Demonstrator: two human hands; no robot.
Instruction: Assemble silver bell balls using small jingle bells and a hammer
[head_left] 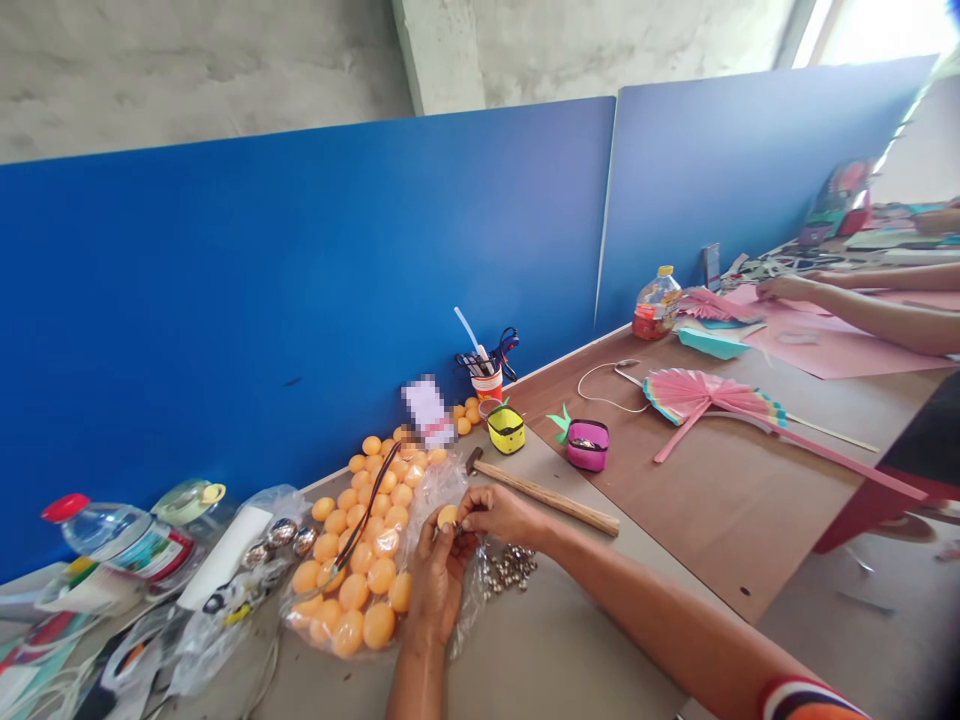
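Observation:
My left hand [437,575] is closed round a single orange ball [447,516], held just above the table. My right hand [499,513] pinches at that same ball from the right, fingers pressed together. Both hands hover over the edge of a clear plastic bag [435,485] that spills several orange balls [360,580] onto the table. A heap of small silver bells [511,569] lies right beneath my right wrist. A wooden-handled hammer [551,497] rests just beyond my right hand.
A water bottle [124,538] and plastic clutter lie at the left. A cup of pens and scissors [487,378], a yellow pouch [506,430] and a pink pouch [587,445] stand by the blue partition [300,280]. Pink paper fans [709,395] lie right; another person's arms [862,305] work there.

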